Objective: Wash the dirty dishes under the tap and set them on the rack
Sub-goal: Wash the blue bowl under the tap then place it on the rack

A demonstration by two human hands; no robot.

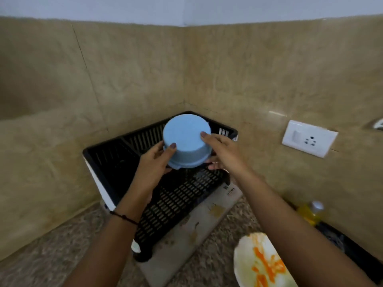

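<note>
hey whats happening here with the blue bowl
A person holds a light blue bowl upside down in both hands, the left hand and right hand on either side, over a black slotted dish rack in the counter corner. Water drips from its rim. A plate smeared with orange food waits at lower right, unwashed.

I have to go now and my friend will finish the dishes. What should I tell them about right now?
Left hand: gripping the blue bowl at its side, near the rim.
Right hand: holding the bowl's other side, thumb on its base.
The bowl is upside down, held over the black rack in the counter corner, dripping, not yet set down.
Done: the bowl looks washed.
Left: set the bowl on the rack, then wash the plate with orange smears at lower right. The tap isn't clearly in view.
</note>
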